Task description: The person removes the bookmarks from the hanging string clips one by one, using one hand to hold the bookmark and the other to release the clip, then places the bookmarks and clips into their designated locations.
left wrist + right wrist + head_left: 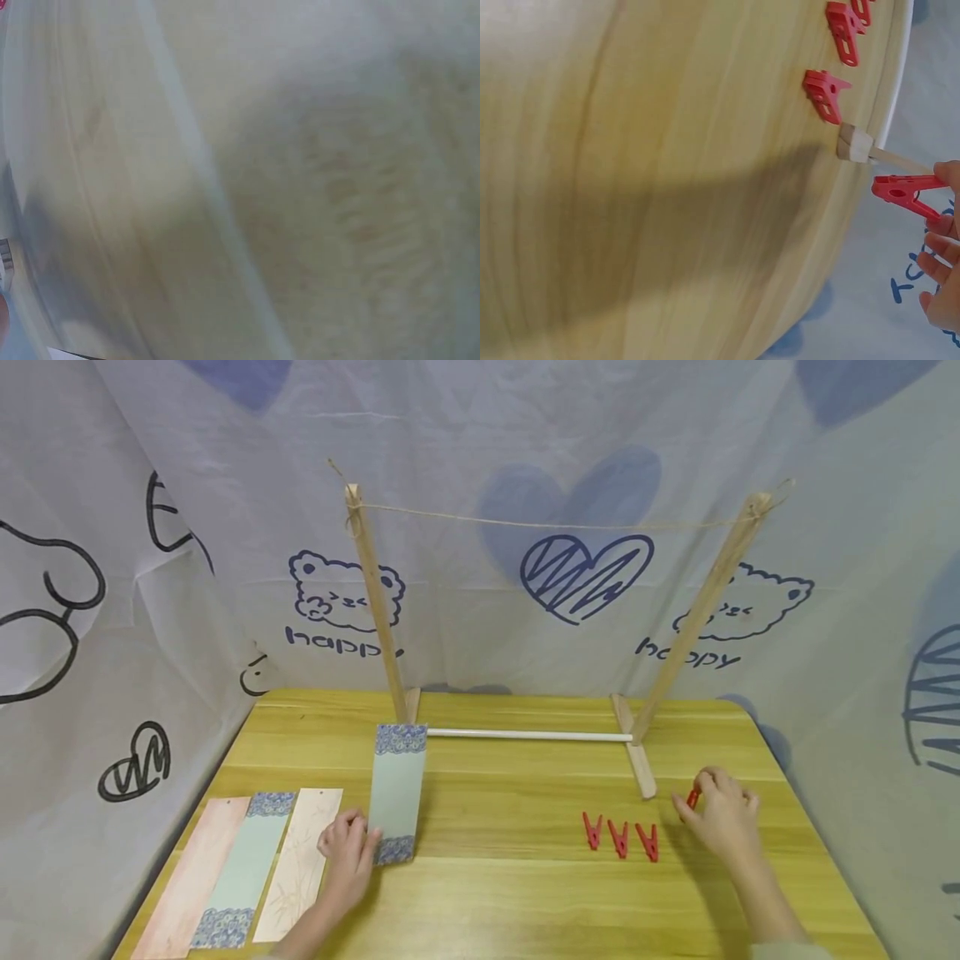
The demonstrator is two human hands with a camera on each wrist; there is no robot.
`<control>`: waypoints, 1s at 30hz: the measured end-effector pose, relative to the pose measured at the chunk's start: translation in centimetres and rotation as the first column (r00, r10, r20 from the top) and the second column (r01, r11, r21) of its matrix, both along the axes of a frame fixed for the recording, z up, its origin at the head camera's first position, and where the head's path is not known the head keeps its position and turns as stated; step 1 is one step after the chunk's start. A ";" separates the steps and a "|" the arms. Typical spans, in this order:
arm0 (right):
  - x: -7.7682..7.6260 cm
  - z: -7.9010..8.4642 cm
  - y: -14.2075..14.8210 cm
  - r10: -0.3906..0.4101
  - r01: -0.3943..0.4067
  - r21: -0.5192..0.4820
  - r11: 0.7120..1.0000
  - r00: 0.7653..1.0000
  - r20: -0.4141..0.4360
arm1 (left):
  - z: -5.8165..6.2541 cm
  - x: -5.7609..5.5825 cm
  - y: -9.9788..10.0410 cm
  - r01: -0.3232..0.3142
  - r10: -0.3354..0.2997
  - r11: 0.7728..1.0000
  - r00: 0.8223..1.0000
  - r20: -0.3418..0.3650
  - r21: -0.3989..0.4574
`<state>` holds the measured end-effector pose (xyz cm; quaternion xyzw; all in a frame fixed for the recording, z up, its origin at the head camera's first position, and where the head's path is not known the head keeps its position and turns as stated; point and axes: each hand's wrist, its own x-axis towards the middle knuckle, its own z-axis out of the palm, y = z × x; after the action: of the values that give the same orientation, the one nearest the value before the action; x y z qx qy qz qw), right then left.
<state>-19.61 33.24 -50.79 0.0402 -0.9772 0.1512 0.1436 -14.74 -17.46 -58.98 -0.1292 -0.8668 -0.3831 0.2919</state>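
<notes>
My left hand (350, 856) grips the lower left edge of a pale green bookmark-like card (397, 785) with blue lace-patterned ends, raised and tilted upright over the table. In the left wrist view only a bit of a fingertip and a patterned card end (6, 259) show at the left edge. Over the table's right side, my right hand (723, 818) pinches a red clothespin (906, 187) by its handle ends between thumb and finger; the other fingers are loosely bent. Three more red clothespins (618, 841) lie in a row to the left of that hand.
On the left of the wooden table (510, 902) lie a pink card (197, 868), another lace-ended green card (251, 860) and a cream card (296, 860). At the back, two wooden posts (686, 627) carry a string (555, 524), with a white rod (525, 735) between their feet.
</notes>
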 end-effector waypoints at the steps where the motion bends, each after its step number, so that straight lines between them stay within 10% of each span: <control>1: 0.1 -0.2 0.0 -0.001 0.001 0.004 1.000 1.000 0.007 | -0.1 0.2 -0.1 -0.002 0.002 1.000 1.000 0.013 0.000; 30: 1.4 -2.9 -0.2 -0.031 0.028 0.023 0.999 0.990 0.140 | -1.7 4.3 -3.2 -0.087 0.090 0.996 0.990 0.104 -0.037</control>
<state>-18.21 33.07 -53.65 0.0166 -0.9869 0.1414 0.0761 -10.40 -20.63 -60.70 -0.0748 -0.8921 -0.3618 0.2600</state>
